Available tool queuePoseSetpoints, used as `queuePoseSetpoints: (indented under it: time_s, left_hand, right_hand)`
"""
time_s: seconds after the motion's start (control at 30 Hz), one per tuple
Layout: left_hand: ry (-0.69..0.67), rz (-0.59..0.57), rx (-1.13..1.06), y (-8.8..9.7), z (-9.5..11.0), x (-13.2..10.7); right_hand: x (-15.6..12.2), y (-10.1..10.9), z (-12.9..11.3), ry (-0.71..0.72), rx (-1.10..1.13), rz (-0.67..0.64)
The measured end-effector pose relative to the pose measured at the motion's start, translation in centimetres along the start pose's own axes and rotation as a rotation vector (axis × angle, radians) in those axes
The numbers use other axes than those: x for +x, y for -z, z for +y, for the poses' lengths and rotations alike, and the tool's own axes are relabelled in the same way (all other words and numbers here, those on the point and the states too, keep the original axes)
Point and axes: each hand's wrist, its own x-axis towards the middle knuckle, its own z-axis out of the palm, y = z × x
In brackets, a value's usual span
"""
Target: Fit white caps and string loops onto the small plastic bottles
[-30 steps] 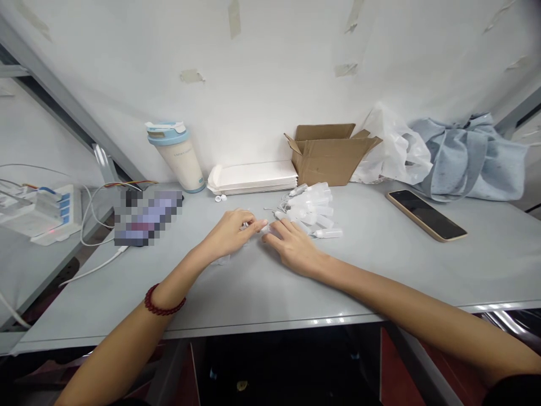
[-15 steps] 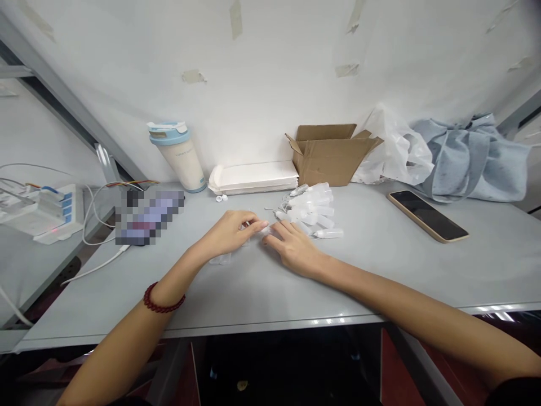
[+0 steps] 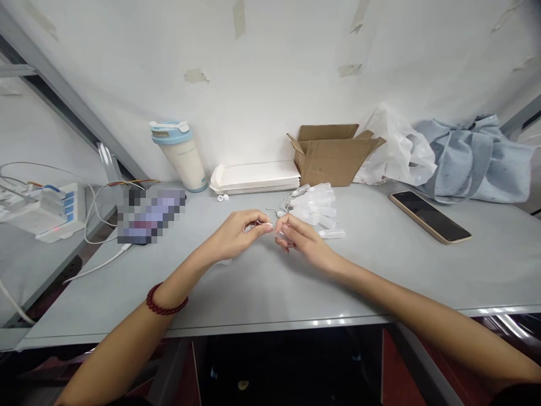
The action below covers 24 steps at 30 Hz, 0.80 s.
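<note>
My left hand (image 3: 243,234) is closed in a pinch, a small white piece (image 3: 269,224) showing at its thumb and fingertip. Close to its right, my right hand (image 3: 302,239) has its fingers curled; whatever they hold is hidden or too small to name. Just behind the right hand lies a pile of small translucent plastic bottles (image 3: 316,200), with thin tips or strings on their left side. One loose bottle (image 3: 332,233) lies by the right wrist side of the pile. A clear plastic piece (image 3: 225,261) is mostly covered by my left hand.
Along the wall stand a tumbler (image 3: 181,158), a stack of white flat boxes (image 3: 256,177), an open carton (image 3: 332,160), a plastic bag (image 3: 393,149) and a blue cloth bag (image 3: 477,160). Small white caps (image 3: 223,198) lie before the boxes. Two phones lie on the grey table (image 3: 253,299).
Both hands have risen slightly from the tabletop and shifted a little right. My right fingers, earlier flatter and lower, are now curled up facing the left fingertips.
</note>
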Motion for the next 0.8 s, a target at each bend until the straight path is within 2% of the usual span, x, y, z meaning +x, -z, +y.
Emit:
queuePoseSetpoints:
  time_s: [0.1,0.17,0.2,0.27,0.37,0.47,0.6,0.8]
  left_hand:
    - [-0.04,0.053,-0.049,-0.3,0.1,0.0]
    - [-0.024,0.063,-0.064,-0.4,0.1,0.0]
    - [-0.006,0.072,-0.066,-0.4,0.1,0.1]
    - [0.036,0.111,-0.065,-0.3,0.0,0.1]
    - [0.11,0.155,-0.095,0.0,-0.2,0.2]
    - [0.185,0.094,-0.15,0.3,-0.3,0.2]
    - [0.264,0.02,-0.223,0.5,-0.3,0.3]
    - [0.33,-0.008,-0.342,0.5,-0.2,0.3]
  right_hand:
    - [0.2,0.2,-0.6,-0.225,0.398,-0.037]
    - [0.3,0.4,-0.5,-0.252,0.426,-0.031]
    - [0.4,0.4,-0.4,-0.234,0.366,-0.011]
    - [0.4,0.5,0.0,-0.138,0.095,0.069]
    - [0.3,0.6,0.8,0.127,-0.445,0.187]
    - [0.3,0.7,1.6,0.386,-0.76,0.227]
    - [0.3,0.8,2.0,0.523,-0.964,0.283]
    - [0.5,1.0,1.8,0.621,-1.024,0.331]
